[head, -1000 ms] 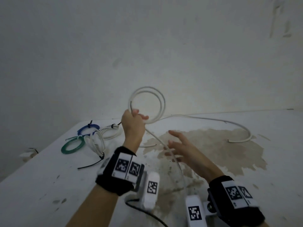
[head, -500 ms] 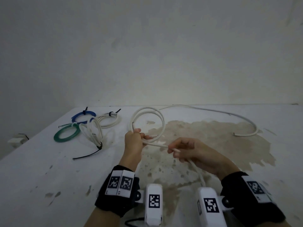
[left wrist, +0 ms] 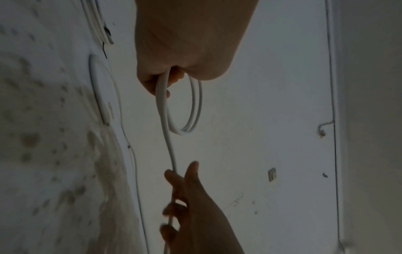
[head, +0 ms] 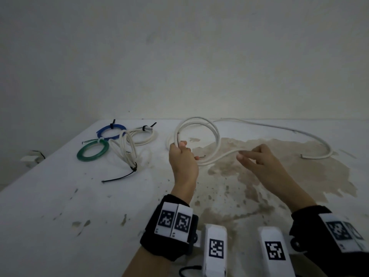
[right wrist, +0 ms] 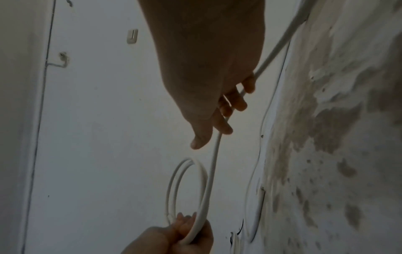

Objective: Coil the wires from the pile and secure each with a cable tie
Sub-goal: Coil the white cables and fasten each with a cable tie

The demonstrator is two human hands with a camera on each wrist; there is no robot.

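Observation:
A white wire [head: 216, 134] is partly coiled into a few loops held upright above the table. My left hand [head: 180, 151] grips the coil at its lower left, fingers curled round the strands [left wrist: 162, 86]. From the coil the wire runs right through my right hand [head: 250, 154], whose fingers curl loosely round it [right wrist: 226, 116]. Beyond that hand the free length [head: 279, 127] arcs across the back of the table and its cut end [head: 303, 156] lies at the right. The coil shows in both wrist views [left wrist: 193, 110] [right wrist: 185, 185].
Finished coils lie at the back left: a blue one [head: 110, 131], a green one [head: 92, 150] and two white ones [head: 142, 134] [head: 125, 148], tied with black cable ties [head: 117, 177]. The white table [head: 60, 206] has a large brown stain [head: 279, 172]. A wall rises right behind it.
My left hand brought the coil down from in front of the wall to just above the table. My right hand took hold of the wire and slid rightwards along it.

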